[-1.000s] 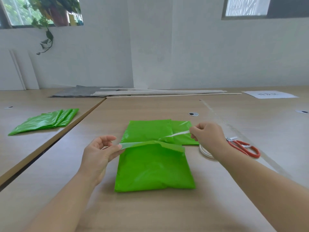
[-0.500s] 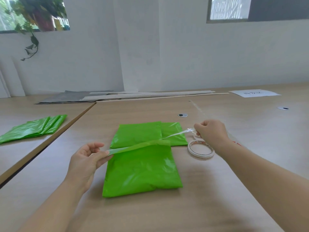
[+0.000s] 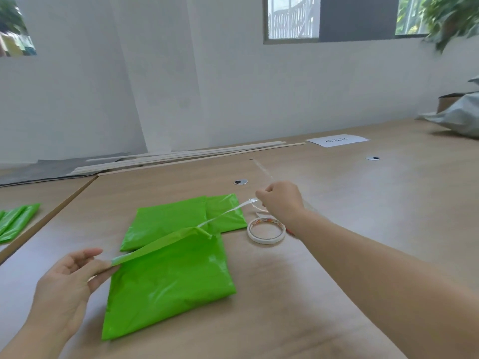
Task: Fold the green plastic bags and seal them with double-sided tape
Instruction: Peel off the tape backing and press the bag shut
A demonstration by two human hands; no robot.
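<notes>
A folded green plastic bag point(image 3: 168, 283) lies on the wooden table in front of me, overlapping a second flat green bag point(image 3: 166, 218) behind it. My left hand point(image 3: 70, 283) pinches the left end of the near bag's raised top edge. A thin clear tape strip point(image 3: 228, 211) stretches from that edge up to my right hand point(image 3: 281, 200), which pinches its free end. The tape roll point(image 3: 266, 231) lies flat just below my right wrist.
More folded green bags point(image 3: 15, 221) lie at the left on the neighbouring table. Long wooden strips point(image 3: 181, 156) and a grey sheet rest along the far edge. A white label paper point(image 3: 337, 140) and a grey bag point(image 3: 458, 115) sit far right.
My right hand has drawn the strip further right and up, peeling it off the bag's edge. The near bag's top edge has lifted. The view has swung right; the scissors are hidden behind my arm.
</notes>
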